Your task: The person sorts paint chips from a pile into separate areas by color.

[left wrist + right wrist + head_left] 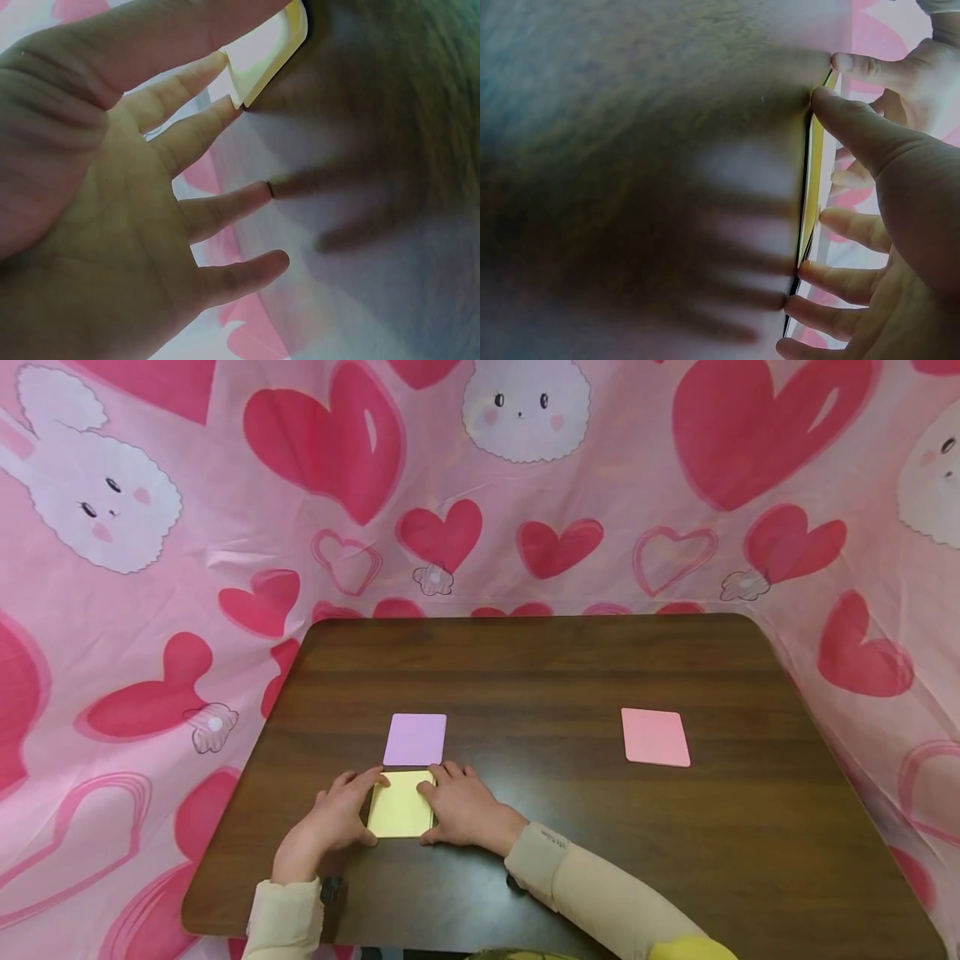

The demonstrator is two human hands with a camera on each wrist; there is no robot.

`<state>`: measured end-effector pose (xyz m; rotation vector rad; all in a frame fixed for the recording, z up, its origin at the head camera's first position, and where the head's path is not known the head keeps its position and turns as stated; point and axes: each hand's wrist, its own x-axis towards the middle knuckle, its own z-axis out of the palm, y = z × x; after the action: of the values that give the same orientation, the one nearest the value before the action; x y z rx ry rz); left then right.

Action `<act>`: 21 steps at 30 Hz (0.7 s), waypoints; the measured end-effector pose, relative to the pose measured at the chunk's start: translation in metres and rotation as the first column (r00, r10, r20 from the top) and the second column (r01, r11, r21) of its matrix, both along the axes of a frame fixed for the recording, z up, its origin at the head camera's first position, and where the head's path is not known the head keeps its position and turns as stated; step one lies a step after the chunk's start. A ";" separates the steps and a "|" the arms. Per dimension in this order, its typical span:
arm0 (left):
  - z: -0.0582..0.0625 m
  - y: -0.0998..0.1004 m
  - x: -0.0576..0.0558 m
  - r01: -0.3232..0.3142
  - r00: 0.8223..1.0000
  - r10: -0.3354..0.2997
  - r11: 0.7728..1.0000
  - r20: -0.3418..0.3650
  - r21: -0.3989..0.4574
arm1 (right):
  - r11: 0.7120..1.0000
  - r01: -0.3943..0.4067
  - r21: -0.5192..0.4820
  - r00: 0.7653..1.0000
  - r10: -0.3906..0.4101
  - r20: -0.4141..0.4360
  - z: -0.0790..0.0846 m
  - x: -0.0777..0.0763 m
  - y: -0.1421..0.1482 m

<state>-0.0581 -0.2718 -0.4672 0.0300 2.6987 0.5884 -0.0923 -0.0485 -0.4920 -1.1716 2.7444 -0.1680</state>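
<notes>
A yellow square pad [401,804] lies at the near left of the brown table, layers showing along its right edge. My left hand [330,814] holds its left side, thumb at the near corner and index finger at the far one; in the left wrist view the other fingers spread out. On the pad's right side my right hand [467,806] has its thumb at the near corner and fingertips at the far end. Just beyond the pad is a flat purple square [416,739]. A pink square [656,737] lies farther right, away from both hands.
The brown wooden table [540,668] has rounded corners. Pink cloth [600,493] printed with hearts and white animal faces hangs behind it and along both sides.
</notes>
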 end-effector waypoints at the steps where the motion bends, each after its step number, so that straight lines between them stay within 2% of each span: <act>1: 0.000 0.000 0.000 0.002 1.000 -0.002 1.000 -0.002 -0.001 | 1.000 0.000 0.000 1.000 0.000 -0.001 0.000 0.000 0.000; 11: -0.002 0.002 0.000 0.034 0.999 -0.034 0.999 -0.016 -0.018 | 1.000 -0.005 0.008 1.000 0.005 0.000 0.000 0.002 0.002; 21: -0.004 0.001 0.002 0.031 1.000 -0.031 0.999 -0.005 -0.019 | 1.000 -0.002 -0.018 1.000 0.002 0.005 0.000 0.003 0.002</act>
<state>-0.0566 -0.2711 -0.4711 0.0677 2.7039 0.5541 -0.0890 -0.0462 -0.4917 -1.1766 2.7430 -0.1953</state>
